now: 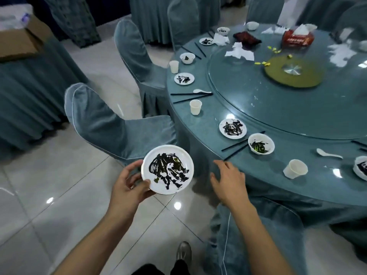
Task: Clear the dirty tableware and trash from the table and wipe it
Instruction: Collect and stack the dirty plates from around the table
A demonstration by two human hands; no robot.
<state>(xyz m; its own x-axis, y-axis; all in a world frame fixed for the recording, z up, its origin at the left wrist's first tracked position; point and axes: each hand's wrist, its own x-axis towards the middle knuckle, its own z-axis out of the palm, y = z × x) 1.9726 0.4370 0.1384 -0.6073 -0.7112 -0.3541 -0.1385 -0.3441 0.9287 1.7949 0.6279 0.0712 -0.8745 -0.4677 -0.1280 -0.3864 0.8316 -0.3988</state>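
1. The round banquet table (264, 187), draped in teal cloth, fills the right side, with a glass lazy Susan (258, 104) on top.
2. Teal-covered chairs stand around it; the nearest chair (111, 124) is just left of the table edge.
3. The left hand (129, 182) grips a dirty white plate (167, 169) by its rim, thumb on top, held over the floor beside the table.
4. The right hand (228, 179) hovers near the table edge, fingers spread and loose, holding nothing.
5. On the table lie a smeared saucer (232, 128), a bowl (261, 143) with green scraps, dark chopsticks (235, 147), paper cups (195, 107), a white spoon (328, 153) and crumpled napkins (239, 51).
6. A red box (297, 39), probably tissues, sits at the far side.
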